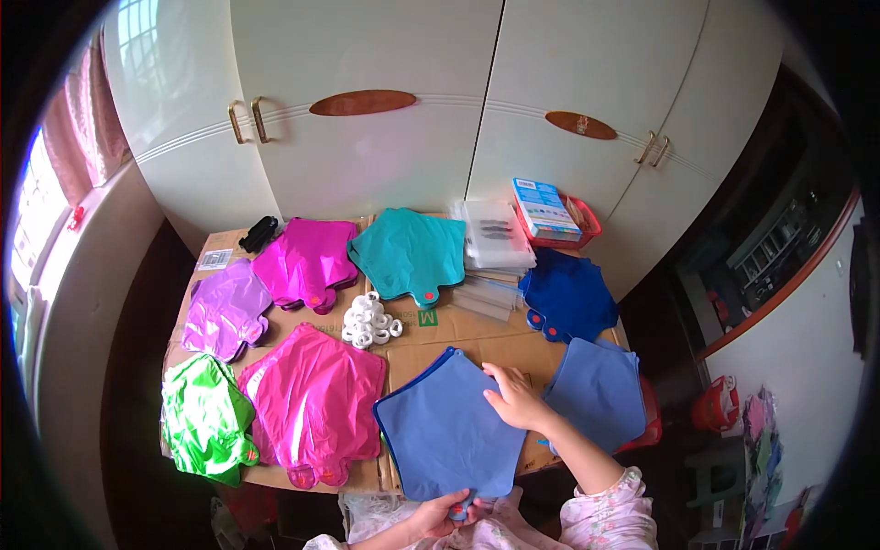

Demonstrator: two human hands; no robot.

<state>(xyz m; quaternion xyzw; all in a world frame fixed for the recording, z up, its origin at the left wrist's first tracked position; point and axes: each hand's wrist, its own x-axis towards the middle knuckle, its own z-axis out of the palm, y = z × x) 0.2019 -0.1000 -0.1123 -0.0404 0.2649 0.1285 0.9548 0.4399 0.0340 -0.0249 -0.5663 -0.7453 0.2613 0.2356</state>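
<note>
A pentagon-shaped, matte blue sheet [449, 422], looking like a flat uninflated foil balloon, is in front of me with a darker blue edge showing behind its upper left side. At its near edge my left hand [445, 515] pinches the small rounded tab, which bears a red dot. My right hand [519, 400] rests on the sheet's upper right part, thumb and fingers stretched out and apart. Just right of that hand lies a similar matte blue balloon [598, 390]. Beyond it sits a shiny dark blue pile [570, 295].
Cardboard [431, 344] covers the table. Around it lie pink [316, 394], green [206, 417], lilac [227, 312], magenta [307, 261] and teal [408, 252] balloon piles, white rolls [369, 323], clear bags [495, 234] and a red basket [587, 220] with a blue box [547, 209]. Cabinets [367, 156] stand behind.
</note>
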